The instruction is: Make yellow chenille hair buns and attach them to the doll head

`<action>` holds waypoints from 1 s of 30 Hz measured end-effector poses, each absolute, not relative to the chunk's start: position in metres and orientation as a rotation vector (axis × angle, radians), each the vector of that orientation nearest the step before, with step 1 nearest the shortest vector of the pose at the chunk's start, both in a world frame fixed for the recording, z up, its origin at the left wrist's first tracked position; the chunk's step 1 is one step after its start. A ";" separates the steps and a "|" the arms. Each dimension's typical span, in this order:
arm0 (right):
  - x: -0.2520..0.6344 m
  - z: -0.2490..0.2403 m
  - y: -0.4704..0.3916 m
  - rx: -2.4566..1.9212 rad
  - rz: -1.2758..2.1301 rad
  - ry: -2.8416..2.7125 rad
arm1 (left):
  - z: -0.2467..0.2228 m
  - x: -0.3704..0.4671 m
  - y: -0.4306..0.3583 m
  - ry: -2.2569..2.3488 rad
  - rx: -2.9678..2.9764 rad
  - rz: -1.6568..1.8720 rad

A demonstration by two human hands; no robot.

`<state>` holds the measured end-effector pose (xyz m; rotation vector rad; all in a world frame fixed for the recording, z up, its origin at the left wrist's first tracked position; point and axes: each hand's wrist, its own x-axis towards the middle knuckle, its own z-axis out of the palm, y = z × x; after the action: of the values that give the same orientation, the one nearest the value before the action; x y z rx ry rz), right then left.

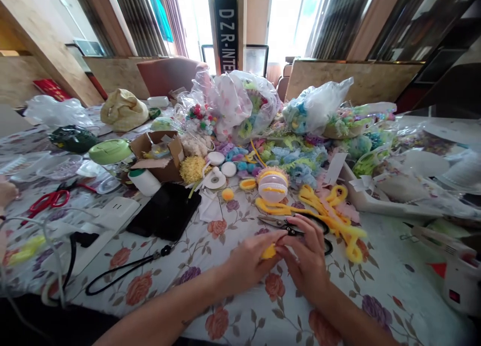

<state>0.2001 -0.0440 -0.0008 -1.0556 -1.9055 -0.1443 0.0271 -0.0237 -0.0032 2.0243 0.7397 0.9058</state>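
Note:
My left hand (252, 255) is closed around a small yellow piece (269, 252), most of which its fingers hide. The fingertips of my right hand (308, 261) pinch at the same piece, meeting the left fingertips. Its upper fingers extend over black-handled scissors (272, 221), which lie on the table just beyond. Behind them sits a whitish round, ribbed object (272, 186) with yellow strips across it. Fluffy yellow chenille strips (351, 233) lie in loops to the right. An orange-yellow pompom (227, 194) rests farther left.
A black tablet (165, 210), white power strip (116, 213) and red-handled scissors (50, 200) lie left, near another person's hand (7, 193). Bagged craft materials (244, 105) pile up at the back. A glue gun (458, 271) stands right, near a white box (376, 200).

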 end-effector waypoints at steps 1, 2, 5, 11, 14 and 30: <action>0.201 0.000 -0.044 -1.099 -0.154 -1.864 | -0.001 0.028 -0.025 0.799 1.969 0.888; 0.204 0.000 -0.043 -1.149 -0.162 -1.812 | 0.002 0.027 -0.024 0.875 1.922 0.879; 0.213 0.000 -0.037 -1.317 -0.144 -1.636 | 0.011 0.023 -0.017 1.168 1.794 0.929; 0.213 -0.005 -0.033 -1.302 -0.059 -1.758 | 0.012 0.014 -0.003 1.241 2.012 1.221; 0.205 -0.006 -0.037 -1.171 -0.012 -1.926 | 0.006 0.018 -0.010 0.882 2.019 1.094; 0.217 -0.008 -0.025 -1.392 0.327 -1.483 | 0.048 -0.008 0.001 1.313 1.609 1.206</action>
<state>0.2173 -0.0250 -0.0077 -1.3921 -1.4826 0.3270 -0.0081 0.0008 0.0484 1.6089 1.3131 1.2058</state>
